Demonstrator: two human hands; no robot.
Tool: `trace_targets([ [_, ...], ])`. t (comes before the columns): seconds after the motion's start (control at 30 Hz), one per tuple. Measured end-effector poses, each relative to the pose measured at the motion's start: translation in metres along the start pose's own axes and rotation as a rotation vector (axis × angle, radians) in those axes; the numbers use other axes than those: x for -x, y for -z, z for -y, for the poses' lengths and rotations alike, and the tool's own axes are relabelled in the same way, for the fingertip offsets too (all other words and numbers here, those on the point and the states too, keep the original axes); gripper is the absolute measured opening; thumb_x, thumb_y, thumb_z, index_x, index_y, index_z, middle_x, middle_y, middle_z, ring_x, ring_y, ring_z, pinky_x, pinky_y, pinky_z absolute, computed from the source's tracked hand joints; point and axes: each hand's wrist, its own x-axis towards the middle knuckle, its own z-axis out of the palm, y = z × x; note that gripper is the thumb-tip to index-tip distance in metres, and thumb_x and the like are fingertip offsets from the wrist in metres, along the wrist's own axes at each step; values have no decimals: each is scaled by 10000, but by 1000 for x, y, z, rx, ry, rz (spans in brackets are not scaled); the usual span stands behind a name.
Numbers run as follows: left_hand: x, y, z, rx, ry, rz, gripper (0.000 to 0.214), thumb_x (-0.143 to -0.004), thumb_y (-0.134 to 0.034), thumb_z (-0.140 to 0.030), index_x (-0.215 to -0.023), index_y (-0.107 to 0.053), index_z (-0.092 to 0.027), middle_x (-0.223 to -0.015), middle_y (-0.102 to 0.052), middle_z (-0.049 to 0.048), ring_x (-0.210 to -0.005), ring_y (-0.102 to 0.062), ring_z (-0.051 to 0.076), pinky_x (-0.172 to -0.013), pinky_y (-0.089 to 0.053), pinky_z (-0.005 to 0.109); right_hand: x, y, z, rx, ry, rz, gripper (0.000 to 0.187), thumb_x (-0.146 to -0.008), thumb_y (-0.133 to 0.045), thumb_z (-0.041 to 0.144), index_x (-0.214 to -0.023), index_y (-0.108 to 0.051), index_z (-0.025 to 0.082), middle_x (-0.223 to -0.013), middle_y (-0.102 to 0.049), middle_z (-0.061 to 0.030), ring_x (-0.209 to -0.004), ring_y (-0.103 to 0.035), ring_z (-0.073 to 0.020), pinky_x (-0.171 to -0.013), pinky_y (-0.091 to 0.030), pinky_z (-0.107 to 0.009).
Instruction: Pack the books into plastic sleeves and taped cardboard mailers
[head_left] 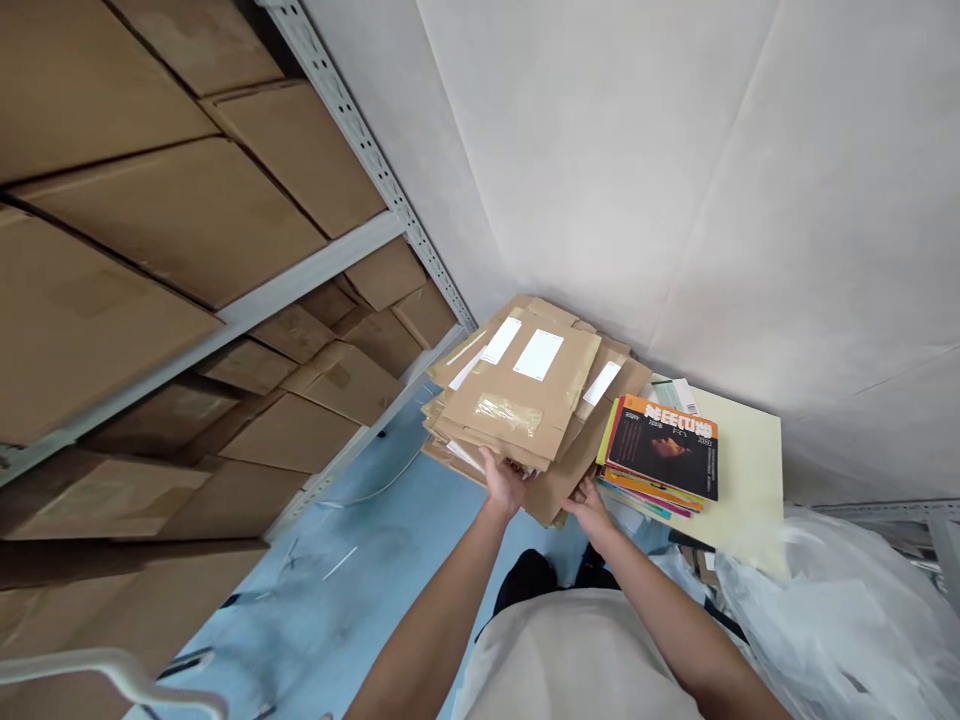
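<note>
A stack of flat brown cardboard mailers (pixel 525 395) with white labels and tape lies at the left end of a pale yellow table (pixel 746 460). My left hand (pixel 504 483) grips the near edge of the stack, fingers under the upper mailers. My right hand (pixel 589 503) holds the stack's near right corner from below. Beside the mailers, to the right, sits a pile of books (pixel 660 455) with a dark cover with orange lettering on top.
A metal shelving rack (pixel 352 255) packed with brown cartons fills the left. A white wall stands behind the table. Crumpled clear plastic sheeting (pixel 840 610) lies at the lower right. The blue floor (pixel 360 570) holds scattered strips. A white rail shows bottom left.
</note>
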Motion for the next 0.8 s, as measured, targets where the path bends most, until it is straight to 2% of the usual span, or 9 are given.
trace_targets([
  [0.2, -4, -5, -11, 58, 92, -2, 814, -764, -274, -858, -1252, -548, -267, -1248, -600, 124, -1144, -587, 297, -810, -561, 414, -9, -3, -4, 36, -61, -95, 605, -482, -776, 298, -1050, -583, 220, -970, -715, -74, -895, -688, -260, -744, -541, -360],
  [0.33, -5, -6, -15, 123, 90, 43, 780, -775, -356, -827, -1277, -552, -263, -1291, -604, 112, -1193, -569, 304, -864, -557, 422, -16, -9, -8, 48, -50, -218, 517, -483, -770, 349, -936, -553, 229, -797, -690, -21, -756, -675, -228, -616, -522, -316],
  [0.43, -6, -2, -16, 154, 97, 85, 687, -819, -413, -754, -1260, -571, -251, -1252, -633, 112, -1146, -602, 288, -858, -564, 409, -19, -15, -12, 31, -1, -267, 458, -502, -753, 376, -872, -525, 231, -806, -687, -17, -766, -668, -216, -640, -527, -319],
  [0.53, -7, 3, -22, 158, 163, 107, 594, -863, -445, -674, -1228, -591, -228, -1196, -660, 122, -1075, -637, 277, -809, -578, 394, -20, -21, -16, 10, 57, -311, 439, -515, -740, 354, -870, -514, 230, -869, -697, -26, -833, -669, -215, -698, -533, -318],
  [0.8, -10, 3, -40, 127, 317, 133, 517, -866, -532, -591, -1180, -610, -188, -1023, -702, 117, -872, -677, 242, -680, -581, 345, -20, -38, -31, -28, 147, -389, 394, -568, -665, 312, -916, -495, 235, -892, -713, -33, -820, -680, -219, -726, -541, -335],
])
